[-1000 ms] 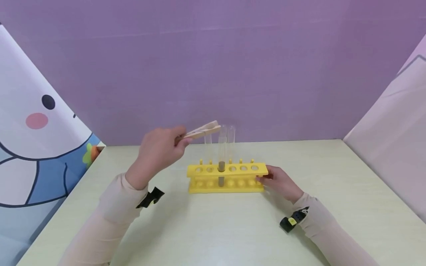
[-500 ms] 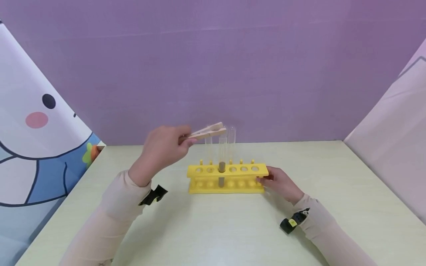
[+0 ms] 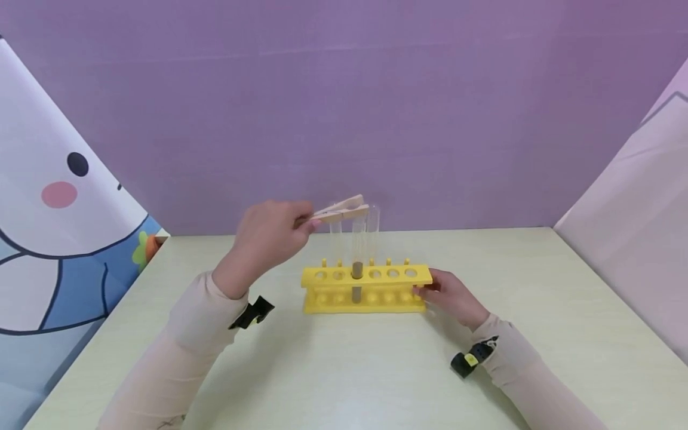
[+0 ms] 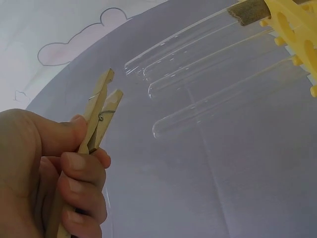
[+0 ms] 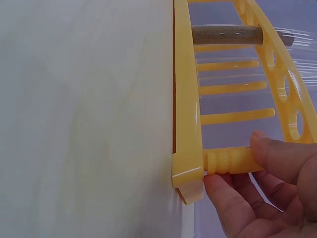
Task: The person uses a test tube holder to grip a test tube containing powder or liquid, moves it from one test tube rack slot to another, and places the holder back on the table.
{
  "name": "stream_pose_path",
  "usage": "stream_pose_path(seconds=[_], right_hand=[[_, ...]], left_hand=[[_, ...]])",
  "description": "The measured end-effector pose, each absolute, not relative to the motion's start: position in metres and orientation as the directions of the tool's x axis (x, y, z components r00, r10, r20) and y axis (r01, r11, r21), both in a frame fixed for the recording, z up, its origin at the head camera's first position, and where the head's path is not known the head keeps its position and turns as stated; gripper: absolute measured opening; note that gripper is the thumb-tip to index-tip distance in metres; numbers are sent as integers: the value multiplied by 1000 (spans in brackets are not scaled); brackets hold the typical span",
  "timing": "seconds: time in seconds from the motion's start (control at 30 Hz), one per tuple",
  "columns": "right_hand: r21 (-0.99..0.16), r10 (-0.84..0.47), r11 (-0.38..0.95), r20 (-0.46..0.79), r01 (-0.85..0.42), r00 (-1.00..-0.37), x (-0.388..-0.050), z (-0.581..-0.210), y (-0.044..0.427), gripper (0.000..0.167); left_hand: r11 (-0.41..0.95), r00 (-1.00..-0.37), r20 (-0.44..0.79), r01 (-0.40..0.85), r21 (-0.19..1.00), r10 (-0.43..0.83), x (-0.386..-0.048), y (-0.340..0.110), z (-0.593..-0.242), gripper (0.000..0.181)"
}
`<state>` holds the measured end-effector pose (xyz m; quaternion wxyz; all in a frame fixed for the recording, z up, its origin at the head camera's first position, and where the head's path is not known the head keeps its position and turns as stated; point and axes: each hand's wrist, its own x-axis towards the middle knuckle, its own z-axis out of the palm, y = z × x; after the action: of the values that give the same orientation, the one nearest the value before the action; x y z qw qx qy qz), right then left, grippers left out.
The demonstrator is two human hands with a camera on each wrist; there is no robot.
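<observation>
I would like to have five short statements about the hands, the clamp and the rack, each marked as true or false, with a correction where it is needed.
1. The left hand holds a wooden clamp. True.
2. One tube in the yellow rack contains brownish material. True.
3. The wooden clamp is closed around a tube. False: its tips are apart, with no tube between them.
4. The right hand is away from the yellow rack. False: it grips one end of it.
5. The yellow rack stands on a pale table. True.
</observation>
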<state>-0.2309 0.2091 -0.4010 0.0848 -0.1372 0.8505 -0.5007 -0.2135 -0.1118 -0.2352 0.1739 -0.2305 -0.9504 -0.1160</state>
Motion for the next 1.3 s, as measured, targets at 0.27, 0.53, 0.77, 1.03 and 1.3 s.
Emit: stream_pose_path(seconds=[0.27, 0.53, 0.77, 1.03, 1.3], right_hand=[[-867, -312, 475, -7, -150, -950, -231, -401, 207, 40], [-870, -308, 474, -19, -136, -951, -231, -398, 206, 40], [-868, -315, 474, -10, -148, -949, -232, -398, 207, 38], [-880, -314, 457, -25, -128, -949, -232, -402, 206, 40], [-870, -309, 472, -12, -142, -951, -233, -402, 205, 39]], left_hand=[[868, -832, 381, 479, 128, 403, -213, -109, -234, 33], [868, -830, 371, 484, 109, 416, -214, -107, -236, 39], [866, -827, 369, 490, 101, 424, -214, -106, -236, 38], [876, -843, 342, 472, 102, 415, -215, -105, -240, 36], [871, -829, 364, 484, 85, 425, -216, -106, -242, 35]])
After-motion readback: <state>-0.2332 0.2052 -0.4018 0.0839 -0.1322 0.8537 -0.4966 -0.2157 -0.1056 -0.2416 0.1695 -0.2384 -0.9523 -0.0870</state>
